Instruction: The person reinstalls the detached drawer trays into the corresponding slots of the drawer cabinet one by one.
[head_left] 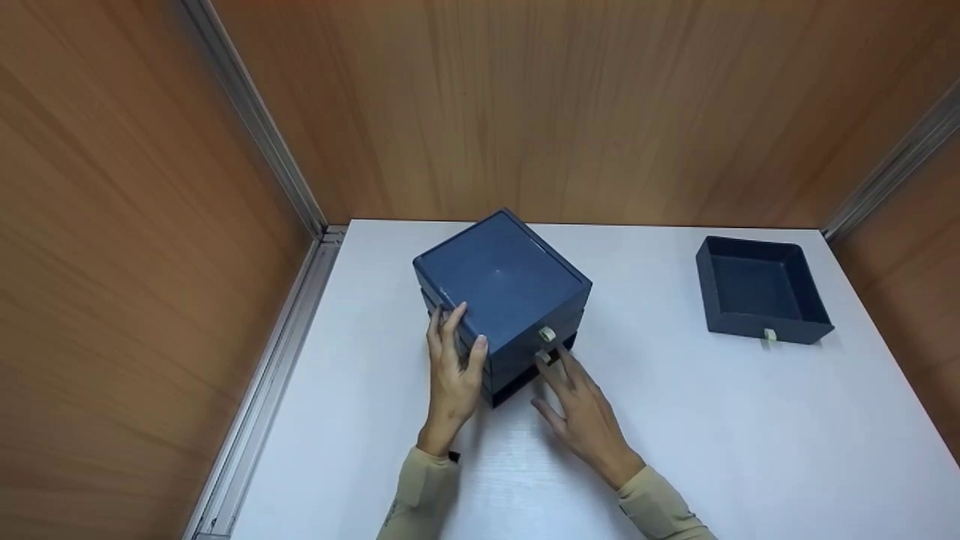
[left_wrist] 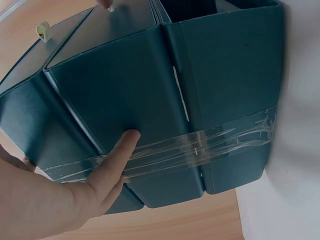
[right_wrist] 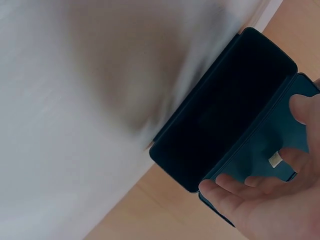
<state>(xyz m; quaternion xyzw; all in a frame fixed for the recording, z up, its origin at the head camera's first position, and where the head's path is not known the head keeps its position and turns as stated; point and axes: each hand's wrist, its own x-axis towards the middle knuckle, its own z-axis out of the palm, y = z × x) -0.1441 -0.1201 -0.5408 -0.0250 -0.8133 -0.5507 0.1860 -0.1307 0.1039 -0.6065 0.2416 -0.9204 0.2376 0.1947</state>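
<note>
- The dark blue drawer unit [head_left: 504, 289] stands turned at an angle, just beyond both hands and between them, its tabbed front facing the right hand.
- The left hand [head_left: 454, 379] lies against the unit's side and upper edge with fingers spread and mostly straight, touching rather than gripping.
- Clear tape [left_wrist: 235, 132] runs across that side, beneath and beside the left thumb.
- The right hand [head_left: 589, 424] is relaxed and well opened at the front; a fingertip is right at the middle tab [head_left: 543, 356], though whether it touches I cannot tell.
- The upper tab [head_left: 547, 334] sits just beyond the right fingertips.
- The dark bottom opening [right_wrist: 222, 112] is close to those fingers.
- A loose drawer [head_left: 739, 324] rests well to the right of the right hand and farther off, its pale tab facing the near side.
- The white surface [head_left: 712, 420] spreads under both hands.
- A wooden panel [head_left: 525, 112] rises beyond them.
</note>
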